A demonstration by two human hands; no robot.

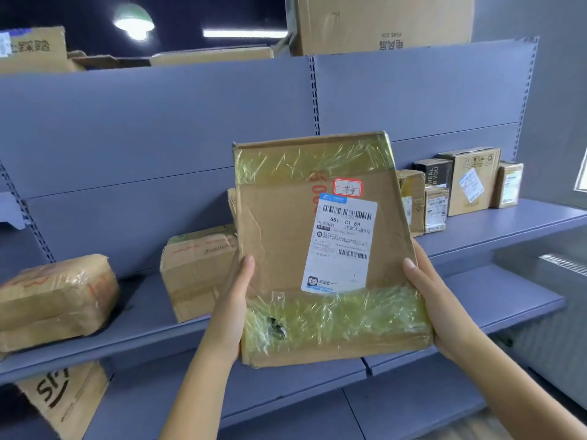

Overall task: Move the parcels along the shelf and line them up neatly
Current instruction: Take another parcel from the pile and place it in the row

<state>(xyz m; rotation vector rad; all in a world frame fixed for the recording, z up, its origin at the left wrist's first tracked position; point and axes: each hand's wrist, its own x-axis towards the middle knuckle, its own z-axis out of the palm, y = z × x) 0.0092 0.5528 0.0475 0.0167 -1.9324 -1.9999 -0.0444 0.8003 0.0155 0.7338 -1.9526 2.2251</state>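
A flat cardboard parcel (279, 236) with yellowish tape bands and a white shipping label is held upright in front of the blue shelf (476, 230). My left hand (233, 300) grips its lower left edge and my right hand (432, 300) its lower right edge. Behind it on the shelf sits a taped brown box (193, 274), partly hidden. A rounded taped parcel (54, 300) lies at the far left. A row of small boxes (470, 185) stands at the right end of the shelf.
A lower shelf (492, 290) juts out beneath on the right. A printed carton (63, 398) stands under the shelf at the lower left. Large cartons (381, 23) rest on top of the shelving. The back panel (158, 138) is bare blue metal.
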